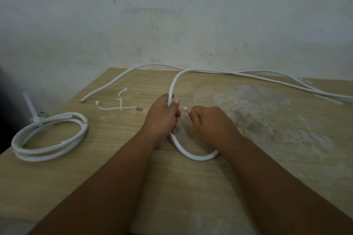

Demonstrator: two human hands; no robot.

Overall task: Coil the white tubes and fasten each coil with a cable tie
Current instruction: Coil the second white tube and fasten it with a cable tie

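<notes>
At the middle of the bench [191, 196] both hands work on one white tube [193, 157]. I judge that the step in hand is the start of a new coil, because only the first loop is half formed. The left hand [162, 118] grips the tube where it comes down from the back edge, and its fingers [176, 102] are curled and clamped round it. From there the tube makes a short bow toward the person and goes up under the right hand [212, 124]. The fingers of this hand pinch the free end [185, 108] (its tip just shows beyond them). The two hands are near each other but apart.

The next move, as I judge it, calls for bringing this end to the left hand to close the loop, and then for gathering the long rest turn by turn. The rest runs far to the right, so it may drag or twist. After that a tie is needed.

Counted, there are three tubes:
- One is a finished coil [84, 128] at the left, fastened with a cable tie [28, 103] whose tail stands up.
- One is in the hands.
- One loose tube [114, 80] lies along the back of the bench.

The cable ties are also three: the one on the coil and two loose ties [116, 108], which cross each other between the coil and the hands.
</notes>
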